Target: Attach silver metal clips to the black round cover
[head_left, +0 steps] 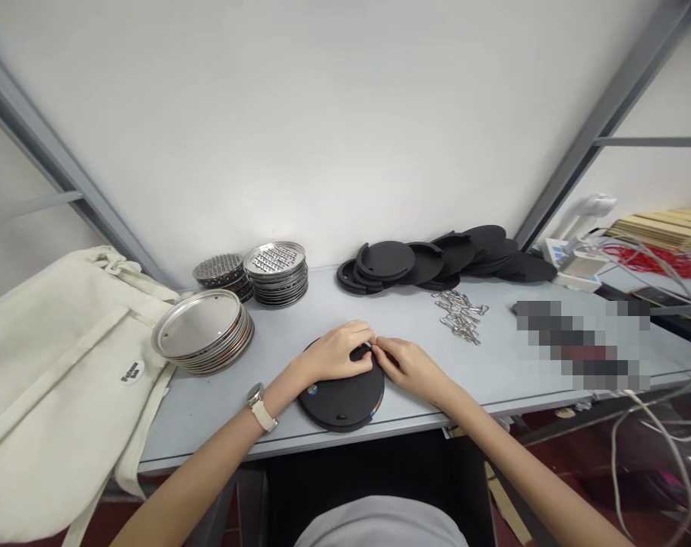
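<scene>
A black round disc (340, 399) lies flat near the table's front edge, with a small coloured spot on its face and a coloured strip at its right rim. Across its upper part rests my left hand (339, 353), fingers curled over the far edge and thumb on top, holding it. My right hand (405, 363) pinches at the disc's upper right edge, its fingertips meeting those of the left. A tiny bright bit shows between them; what it is I cannot make out. Loose metal clips (460, 313) lie in a small heap to the right.
Black discs (385, 260) spread in an overlapping row along the wall. Round metal plates (197, 325) are stacked at left, beside stacked perforated metal discs (275, 262). A cream bag (65, 380) covers the left end. White cables (679, 456) hang at right, below a white device (578, 262).
</scene>
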`<state>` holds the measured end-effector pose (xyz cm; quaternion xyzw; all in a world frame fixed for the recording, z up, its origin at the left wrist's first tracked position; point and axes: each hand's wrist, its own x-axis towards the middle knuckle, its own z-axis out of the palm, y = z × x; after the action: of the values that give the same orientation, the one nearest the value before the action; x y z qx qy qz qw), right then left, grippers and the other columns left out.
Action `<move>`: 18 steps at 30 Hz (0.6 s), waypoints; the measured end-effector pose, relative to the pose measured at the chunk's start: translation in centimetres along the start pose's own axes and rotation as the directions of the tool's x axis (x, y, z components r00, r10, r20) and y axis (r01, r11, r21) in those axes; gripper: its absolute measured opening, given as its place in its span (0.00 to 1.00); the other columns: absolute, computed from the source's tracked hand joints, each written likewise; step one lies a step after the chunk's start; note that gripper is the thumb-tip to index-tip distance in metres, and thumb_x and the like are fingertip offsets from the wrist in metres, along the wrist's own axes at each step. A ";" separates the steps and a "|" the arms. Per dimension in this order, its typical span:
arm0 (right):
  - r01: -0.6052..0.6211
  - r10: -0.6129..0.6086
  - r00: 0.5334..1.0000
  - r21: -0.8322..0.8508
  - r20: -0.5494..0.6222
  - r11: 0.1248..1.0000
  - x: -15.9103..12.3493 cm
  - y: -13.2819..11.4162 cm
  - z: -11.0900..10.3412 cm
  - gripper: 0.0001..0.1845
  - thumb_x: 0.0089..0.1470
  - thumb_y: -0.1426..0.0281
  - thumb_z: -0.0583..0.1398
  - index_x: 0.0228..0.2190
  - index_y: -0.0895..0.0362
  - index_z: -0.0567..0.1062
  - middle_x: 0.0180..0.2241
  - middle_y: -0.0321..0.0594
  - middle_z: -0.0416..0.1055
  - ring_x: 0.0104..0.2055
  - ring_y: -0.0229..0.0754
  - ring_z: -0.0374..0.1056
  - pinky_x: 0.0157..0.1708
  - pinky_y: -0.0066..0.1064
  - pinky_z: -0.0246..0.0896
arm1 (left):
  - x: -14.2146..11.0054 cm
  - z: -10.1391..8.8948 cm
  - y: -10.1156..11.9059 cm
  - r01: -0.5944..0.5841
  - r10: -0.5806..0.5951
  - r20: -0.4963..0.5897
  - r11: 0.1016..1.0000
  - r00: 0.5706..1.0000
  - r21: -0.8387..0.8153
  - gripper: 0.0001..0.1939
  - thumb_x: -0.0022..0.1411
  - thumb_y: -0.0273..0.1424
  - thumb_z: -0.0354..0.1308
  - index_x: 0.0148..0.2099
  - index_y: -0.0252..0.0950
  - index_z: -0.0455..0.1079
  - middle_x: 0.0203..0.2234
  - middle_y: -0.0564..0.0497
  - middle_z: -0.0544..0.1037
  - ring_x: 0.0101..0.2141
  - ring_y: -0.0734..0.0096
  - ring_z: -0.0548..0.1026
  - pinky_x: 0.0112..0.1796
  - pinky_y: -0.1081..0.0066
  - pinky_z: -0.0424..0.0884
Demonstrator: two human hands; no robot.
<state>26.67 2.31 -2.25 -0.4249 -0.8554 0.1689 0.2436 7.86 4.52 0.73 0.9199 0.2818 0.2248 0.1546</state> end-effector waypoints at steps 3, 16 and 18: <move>0.000 0.000 1.000 0.003 -0.006 1.000 0.0 0.1 0.1 0.12 0.63 0.69 0.46 0.30 0.56 0.65 0.26 0.37 0.68 0.26 0.37 0.63 0.28 0.27 0.54 | 0.0 0.0 0.0 -0.001 0.001 -0.004 1.000 1.000 -0.006 0.04 0.56 0.23 0.50 0.36 0.36 0.62 0.32 0.51 0.68 0.34 0.70 0.66 0.37 0.71 0.64; -0.005 0.005 1.000 0.003 -0.001 1.000 0.0 0.0 0.0 0.13 0.63 0.68 0.45 0.30 0.56 0.66 0.27 0.38 0.69 0.26 0.38 0.64 0.29 0.27 0.55 | 0.2 0.0 0.0 -0.018 0.018 0.002 1.000 1.000 -0.001 0.04 0.56 0.23 0.49 0.34 0.36 0.61 0.31 0.51 0.67 0.33 0.70 0.65 0.37 0.71 0.65; -0.003 0.003 1.000 0.015 -0.002 1.000 0.0 0.1 0.0 0.14 0.63 0.68 0.45 0.30 0.56 0.66 0.27 0.38 0.69 0.26 0.38 0.64 0.29 0.27 0.55 | 0.2 0.0 0.0 -0.022 0.022 0.007 1.000 1.000 -0.004 0.04 0.56 0.23 0.49 0.34 0.36 0.61 0.32 0.51 0.67 0.34 0.70 0.65 0.37 0.71 0.65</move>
<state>26.70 2.36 -2.31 -0.4245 -0.8531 0.1755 0.2473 8.02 4.65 0.77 0.9234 0.2706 0.2239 0.1546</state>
